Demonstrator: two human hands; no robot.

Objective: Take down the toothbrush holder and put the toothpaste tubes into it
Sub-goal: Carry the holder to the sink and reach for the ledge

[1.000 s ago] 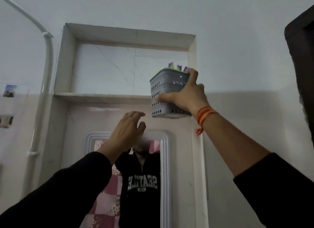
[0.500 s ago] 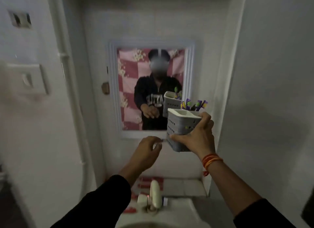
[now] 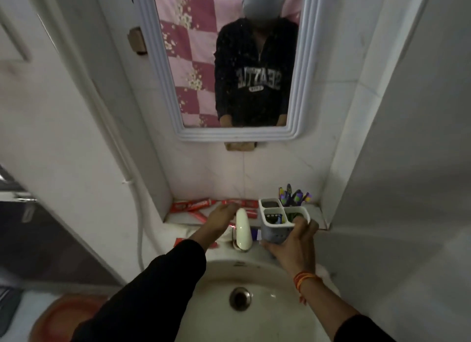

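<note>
My right hand (image 3: 293, 242) grips the grey perforated toothbrush holder (image 3: 276, 230) from below and from the side, holding it upright just above the sink's back edge. Its white top has three compartments, and several purple and yellow toothbrushes (image 3: 294, 196) stick out at the back. Red toothpaste tubes (image 3: 196, 205) lie on the ledge behind the tap. My left hand (image 3: 220, 218) reaches over the ledge with its fingers curled at a red tube; whether it grips one is blurred.
A white tap (image 3: 243, 229) stands between my hands. The white sink (image 3: 219, 267) with its drain (image 3: 240, 298) lies below. A white-framed mirror (image 3: 163, 68) hangs above the ledge. A white pipe (image 3: 139, 239) runs down on the left.
The view has swung down from the high shelf to the sink. My right hand has carried the holder down to the ledge. My left hand has moved forward to the red tubes.
</note>
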